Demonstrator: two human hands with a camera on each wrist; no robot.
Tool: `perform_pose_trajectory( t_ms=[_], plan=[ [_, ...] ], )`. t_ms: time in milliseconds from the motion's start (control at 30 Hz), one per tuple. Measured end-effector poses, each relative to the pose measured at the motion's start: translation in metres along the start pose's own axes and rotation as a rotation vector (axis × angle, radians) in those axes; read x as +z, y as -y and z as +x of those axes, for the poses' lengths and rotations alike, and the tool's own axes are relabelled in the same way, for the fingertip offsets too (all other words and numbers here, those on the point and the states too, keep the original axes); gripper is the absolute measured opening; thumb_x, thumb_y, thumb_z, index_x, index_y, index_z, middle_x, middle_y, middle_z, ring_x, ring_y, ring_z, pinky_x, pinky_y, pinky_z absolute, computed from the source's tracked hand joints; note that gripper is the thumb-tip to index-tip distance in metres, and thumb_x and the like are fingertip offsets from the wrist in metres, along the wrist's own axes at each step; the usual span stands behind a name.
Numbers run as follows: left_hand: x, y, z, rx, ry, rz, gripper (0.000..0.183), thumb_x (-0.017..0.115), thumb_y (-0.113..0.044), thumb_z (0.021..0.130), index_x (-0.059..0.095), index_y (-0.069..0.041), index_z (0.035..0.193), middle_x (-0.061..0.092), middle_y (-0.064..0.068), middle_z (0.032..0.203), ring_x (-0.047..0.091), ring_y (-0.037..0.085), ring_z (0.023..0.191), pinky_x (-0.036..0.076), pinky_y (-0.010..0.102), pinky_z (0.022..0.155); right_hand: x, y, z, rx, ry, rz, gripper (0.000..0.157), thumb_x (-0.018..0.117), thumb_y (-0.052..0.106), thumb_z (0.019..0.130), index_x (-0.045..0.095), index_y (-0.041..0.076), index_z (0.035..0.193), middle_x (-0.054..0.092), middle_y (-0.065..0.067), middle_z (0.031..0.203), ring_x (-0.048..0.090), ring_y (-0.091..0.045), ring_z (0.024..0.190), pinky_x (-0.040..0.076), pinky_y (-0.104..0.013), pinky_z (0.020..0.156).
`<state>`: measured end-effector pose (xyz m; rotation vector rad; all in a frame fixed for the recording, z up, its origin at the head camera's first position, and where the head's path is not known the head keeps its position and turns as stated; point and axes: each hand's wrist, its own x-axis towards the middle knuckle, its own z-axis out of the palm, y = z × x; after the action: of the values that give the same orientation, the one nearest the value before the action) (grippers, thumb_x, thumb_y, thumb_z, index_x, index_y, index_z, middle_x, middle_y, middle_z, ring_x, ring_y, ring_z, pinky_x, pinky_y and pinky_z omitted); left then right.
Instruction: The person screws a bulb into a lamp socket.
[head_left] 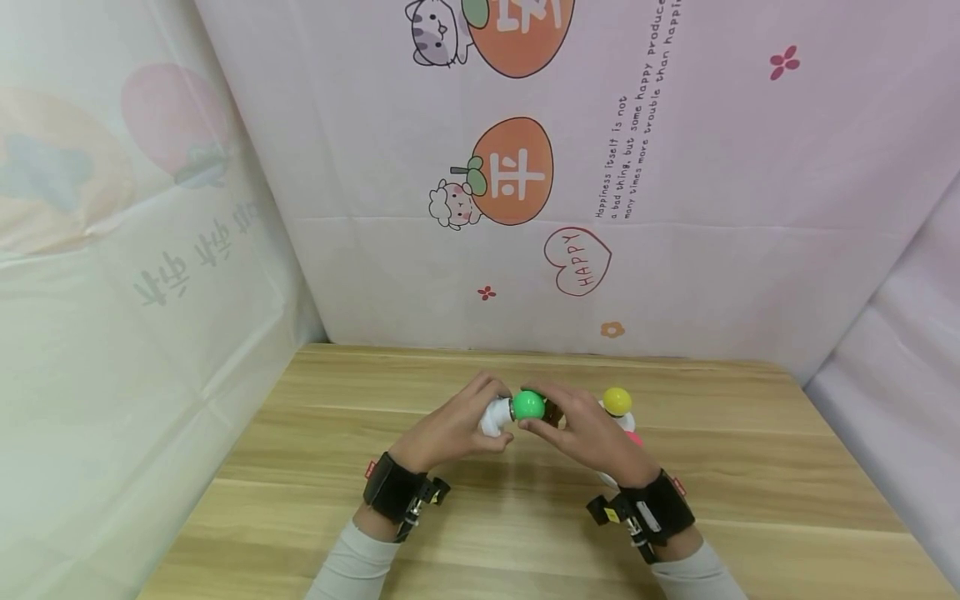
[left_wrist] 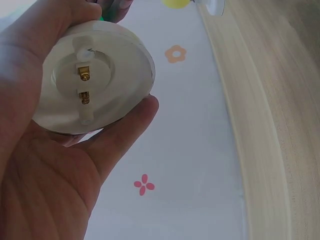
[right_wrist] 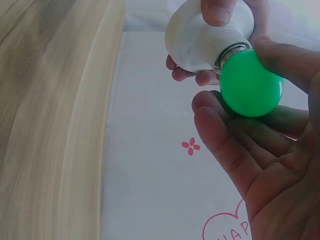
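Observation:
My left hand (head_left: 446,429) grips a white lamp holder (head_left: 493,418) by its sides, above the wooden table. In the left wrist view the holder's round underside (left_wrist: 131,75) faces the camera, with two brass contacts (left_wrist: 84,75) inside. A green light bulb (head_left: 528,405) sits at the holder's mouth, and a narrow band of its metal screw base (right_wrist: 231,51) shows between them. My right hand (head_left: 596,433) holds the bulb, the thumb on one side and fingers curved around the other.
Right of my right hand, a yellow bulb (head_left: 617,401) stands in a white holder (head_left: 624,422). A pink bulb (head_left: 635,437) is mostly hidden behind that hand. The wooden table (head_left: 517,542) ends at a printed cloth (head_left: 390,275) behind, with more cloth at both sides.

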<state>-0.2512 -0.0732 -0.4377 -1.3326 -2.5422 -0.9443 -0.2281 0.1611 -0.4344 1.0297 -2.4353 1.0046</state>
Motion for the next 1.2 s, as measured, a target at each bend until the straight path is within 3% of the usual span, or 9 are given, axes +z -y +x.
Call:
perform_pose_trajectory(
  t_ms=[200, 333, 433, 500, 767, 967, 1200],
  plan=[
    [0.0002, 0.0008, 0.0000, 0.003, -0.001, -0.002, 0.039, 0.069, -0.024, 0.081, 0.048, -0.016, 0.114, 0.041, -0.005, 0.111, 0.048, 0.007, 0.088, 0.049, 0.012, 0.066, -0.0003, -0.0010, -0.0005, 0.011, 0.002, -0.011, 0.040, 0.068, 0.037, 0.088, 0.059, 0.017, 0.122, 0.062, 0.014, 0.090, 0.058, -0.006, 0.074, 0.054, -0.023, 0.059],
    [0.0004, 0.0009, 0.0004, 0.015, -0.005, -0.003, 0.039, 0.070, -0.026, 0.082, 0.048, -0.016, 0.114, 0.042, -0.005, 0.110, 0.048, 0.007, 0.089, 0.049, 0.012, 0.067, -0.0007, -0.0026, -0.0012, -0.007, -0.003, -0.019, 0.060, 0.073, 0.037, 0.084, 0.051, 0.015, 0.135, 0.063, 0.006, 0.115, 0.059, -0.007, 0.085, 0.056, -0.027, 0.067],
    [0.0007, 0.0013, 0.0007, 0.024, -0.009, -0.005, 0.040, 0.071, -0.025, 0.082, 0.048, -0.016, 0.113, 0.042, -0.004, 0.109, 0.048, 0.007, 0.090, 0.049, 0.012, 0.067, -0.0011, -0.0033, -0.0016, -0.031, 0.000, -0.042, 0.074, 0.077, 0.034, 0.080, 0.044, 0.016, 0.143, 0.052, 0.003, 0.135, 0.056, -0.006, 0.098, 0.056, -0.029, 0.077],
    [0.0008, 0.0015, 0.0007, 0.019, -0.007, -0.013, 0.040, 0.071, -0.025, 0.081, 0.048, -0.016, 0.113, 0.043, -0.004, 0.109, 0.048, 0.008, 0.090, 0.049, 0.013, 0.068, -0.0010, -0.0035, -0.0017, -0.052, 0.001, -0.048, 0.076, 0.079, 0.028, 0.078, 0.042, 0.016, 0.143, 0.047, 0.004, 0.140, 0.054, -0.007, 0.107, 0.054, -0.030, 0.082],
    [0.0013, 0.0015, 0.0007, -0.019, 0.002, -0.089, 0.040, 0.072, -0.028, 0.081, 0.049, -0.017, 0.113, 0.045, -0.005, 0.111, 0.049, 0.009, 0.091, 0.051, 0.016, 0.066, -0.0020, -0.0039, 0.0007, -0.136, -0.032, 0.010, 0.056, 0.078, 0.010, 0.077, 0.055, 0.013, 0.129, 0.057, 0.006, 0.125, 0.056, -0.007, 0.106, 0.053, -0.025, 0.082],
    [0.0008, 0.0013, 0.0010, -0.029, 0.006, -0.099, 0.041, 0.072, -0.028, 0.081, 0.050, -0.017, 0.113, 0.046, -0.005, 0.111, 0.049, 0.010, 0.091, 0.051, 0.017, 0.065, -0.0026, -0.0038, 0.0016, -0.161, -0.038, 0.025, 0.054, 0.080, 0.013, 0.077, 0.058, 0.009, 0.126, 0.060, 0.006, 0.122, 0.058, -0.007, 0.103, 0.054, -0.022, 0.080],
    [0.0012, 0.0011, 0.0005, -0.033, 0.017, -0.101, 0.041, 0.073, -0.027, 0.080, 0.049, -0.018, 0.113, 0.044, -0.005, 0.110, 0.049, 0.010, 0.092, 0.051, 0.016, 0.066, -0.0031, -0.0035, 0.0003, -0.132, -0.028, 0.035, 0.057, 0.080, 0.021, 0.077, 0.057, 0.016, 0.130, 0.062, 0.007, 0.120, 0.060, -0.005, 0.099, 0.054, -0.019, 0.078]
  ],
)
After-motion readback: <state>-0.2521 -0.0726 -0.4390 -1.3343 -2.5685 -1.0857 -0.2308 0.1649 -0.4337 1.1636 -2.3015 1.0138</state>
